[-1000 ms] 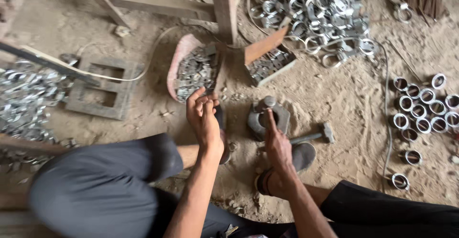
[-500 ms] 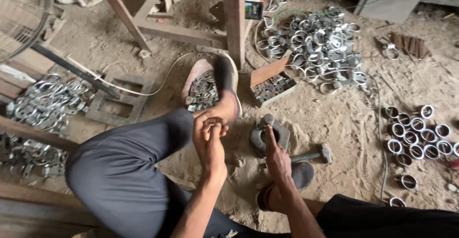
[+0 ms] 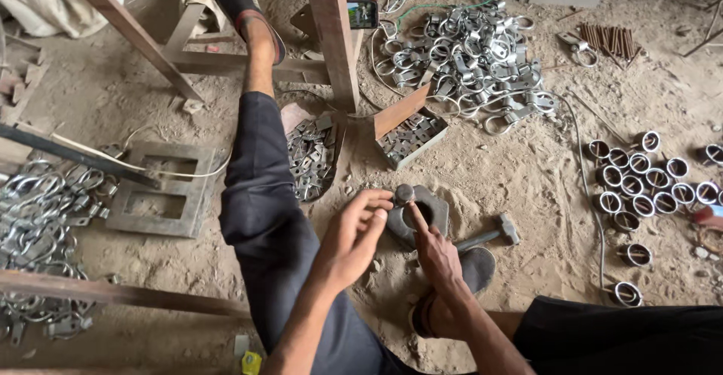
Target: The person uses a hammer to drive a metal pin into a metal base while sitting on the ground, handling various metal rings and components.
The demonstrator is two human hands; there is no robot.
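Gripping: left hand pinches a small metal piece, unclear how tightly.
Right hand: fingers loose, forefinger on the iron block.
Room: hammer just beside the block, sandy floor open beyond.

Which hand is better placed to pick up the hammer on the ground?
Probably the right hand. The hammer lies just to its right, beside the metal block. The left hand is farther, across the block.

Trouser leg: you wear dark charcoal.
Block by your hands: dull grey metal.
Clamp pile: shiny silver.
Rings: silver rims, dark centres.
Ground: sandy tan.
Posts: reddish brown.
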